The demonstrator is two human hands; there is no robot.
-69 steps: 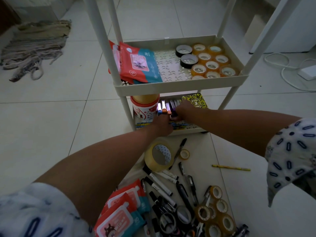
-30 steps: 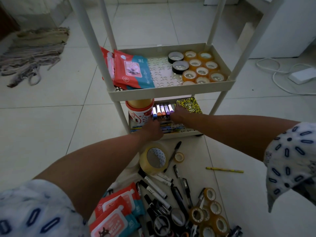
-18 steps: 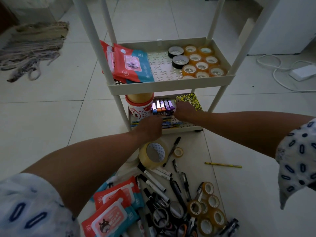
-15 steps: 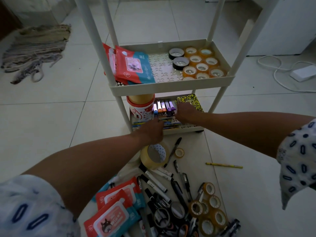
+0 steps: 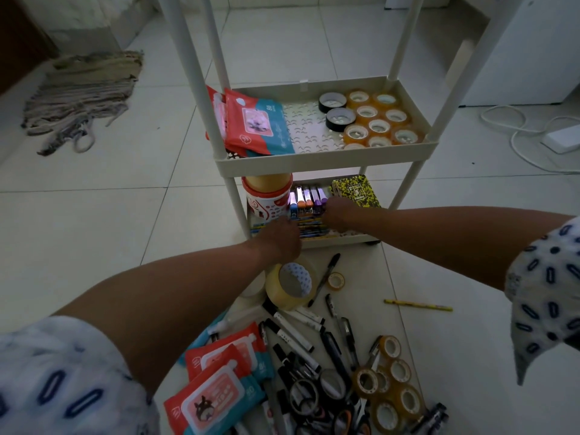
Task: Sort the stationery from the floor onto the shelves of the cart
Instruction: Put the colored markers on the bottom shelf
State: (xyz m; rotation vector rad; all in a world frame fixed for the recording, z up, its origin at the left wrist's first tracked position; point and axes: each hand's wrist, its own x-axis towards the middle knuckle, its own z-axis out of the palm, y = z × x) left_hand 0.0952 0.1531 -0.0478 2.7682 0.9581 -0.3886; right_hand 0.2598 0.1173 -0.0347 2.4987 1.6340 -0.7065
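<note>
The white cart point(image 5: 326, 161) stands in front of me. Its middle shelf holds red wipes packs point(image 5: 257, 127), black tape rolls point(image 5: 340, 119) and amber tape rolls point(image 5: 379, 120). The bottom shelf holds a red-and-white cup point(image 5: 268, 196), coloured markers point(image 5: 307, 197), a yellow notebook point(image 5: 354, 189) and a pile of pens point(image 5: 310, 227). My left hand point(image 5: 279, 238) lies on the pens at the shelf's front edge. My right hand point(image 5: 340, 215) lies on them beside the markers. The fingers of both are hidden.
On the floor near me lie a big tape roll point(image 5: 290, 285), a small tape roll point(image 5: 335, 281), black markers point(image 5: 292, 332), wipes packs point(image 5: 216, 394), amber tape rolls point(image 5: 389, 387) and a yellow pencil point(image 5: 417, 306). A rug point(image 5: 81, 95) lies far left, a cable with a white adapter point(image 5: 561, 139) right.
My left hand has slid a little back toward the bottom shelf's front edge. My right hand stays on the pens by the markers. The view shifted slightly.
</note>
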